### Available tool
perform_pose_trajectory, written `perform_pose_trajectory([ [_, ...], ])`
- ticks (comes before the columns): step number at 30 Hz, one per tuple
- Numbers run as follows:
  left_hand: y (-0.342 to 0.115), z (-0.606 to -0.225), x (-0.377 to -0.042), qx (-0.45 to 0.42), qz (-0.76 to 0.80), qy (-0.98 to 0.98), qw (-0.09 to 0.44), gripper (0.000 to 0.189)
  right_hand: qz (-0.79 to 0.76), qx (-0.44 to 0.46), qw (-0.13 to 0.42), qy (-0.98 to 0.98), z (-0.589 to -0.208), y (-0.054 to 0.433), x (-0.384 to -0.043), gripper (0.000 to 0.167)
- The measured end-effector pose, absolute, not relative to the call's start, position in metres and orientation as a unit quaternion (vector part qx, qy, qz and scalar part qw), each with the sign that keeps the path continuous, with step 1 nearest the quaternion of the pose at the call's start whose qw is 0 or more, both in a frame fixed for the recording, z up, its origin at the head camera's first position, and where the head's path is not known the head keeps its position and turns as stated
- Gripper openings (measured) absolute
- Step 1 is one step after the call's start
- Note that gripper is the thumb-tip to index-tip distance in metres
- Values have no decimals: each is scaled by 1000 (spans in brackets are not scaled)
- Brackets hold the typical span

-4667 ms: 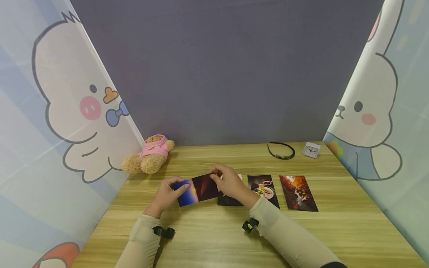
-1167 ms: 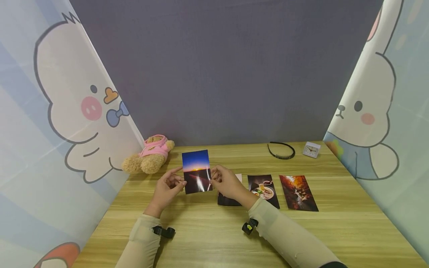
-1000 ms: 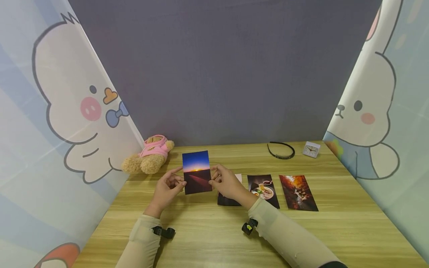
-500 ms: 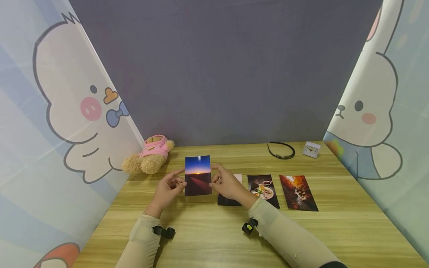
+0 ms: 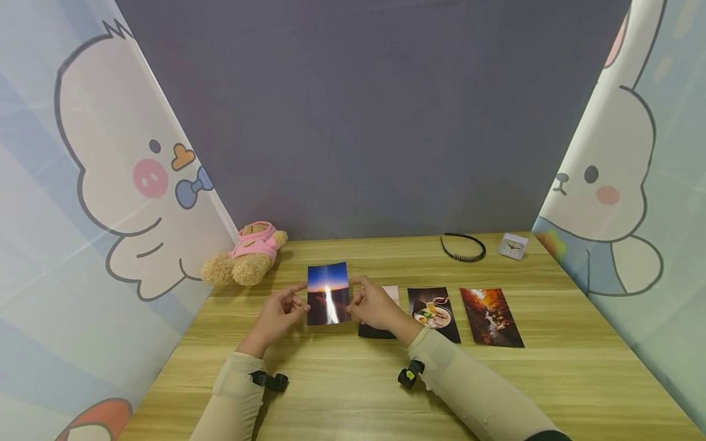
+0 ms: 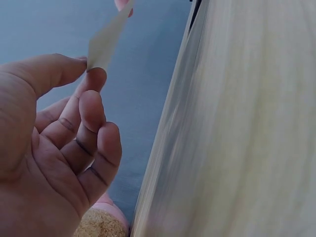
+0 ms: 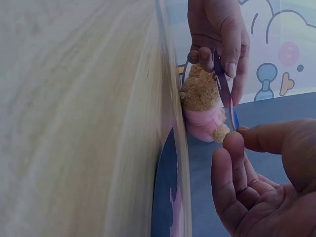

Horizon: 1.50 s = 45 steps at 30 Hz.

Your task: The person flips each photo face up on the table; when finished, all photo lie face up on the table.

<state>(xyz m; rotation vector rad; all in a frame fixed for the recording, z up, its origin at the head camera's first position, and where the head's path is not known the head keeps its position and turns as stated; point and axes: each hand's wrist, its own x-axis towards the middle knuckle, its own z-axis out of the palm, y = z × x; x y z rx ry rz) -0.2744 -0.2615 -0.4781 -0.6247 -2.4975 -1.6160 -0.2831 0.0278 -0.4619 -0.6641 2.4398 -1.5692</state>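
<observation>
A glossy photo print [image 5: 320,300] of a sunset over dark ground is held upright between my two hands, facing me, with a bright glare streak down it. My left hand [image 5: 280,315] pinches its left edge between thumb and index finger; in the left wrist view the print [image 6: 106,44] shows its pale back, nearly edge-on. On the opposite edge my right hand [image 5: 375,306] pinches with thumb and fingertip, and the right wrist view has the print [image 7: 224,89] as a thin bowed strip above the table. A pink and black print [image 5: 377,334] lies partly hidden under my right hand.
Flat to the right lie a food photo [image 5: 430,309] and an autumn stream photo [image 5: 491,315]. A teddy bear [image 5: 254,251] in a pink hoodie sits back left. A black headband [image 5: 469,258] and small white clock [image 5: 513,246] lie back right on the wooden table [image 5: 331,392].
Both hands have turned the sunset print from sideways to upright, my left hand shifting its hold to the edge. Over the last second the print has lowered slightly and moved a little right.
</observation>
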Motion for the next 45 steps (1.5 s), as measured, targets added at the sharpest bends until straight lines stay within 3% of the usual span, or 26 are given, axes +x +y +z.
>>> perform_pose_trajectory([
  [5, -260, -478, -273, -195, -519, -832, 33, 55, -531, -195, 114, 816, -465, 28, -282, 56],
  [13, -261, -477, -271, -189, -484, -854, -15, 54, -511, -168, 157, 828, -469, 29, -280, 59],
  [45, -259, -482, -268, -179, -438, -879, -61, 51, -485, -203, 167, 834, -479, 26, -280, 64],
])
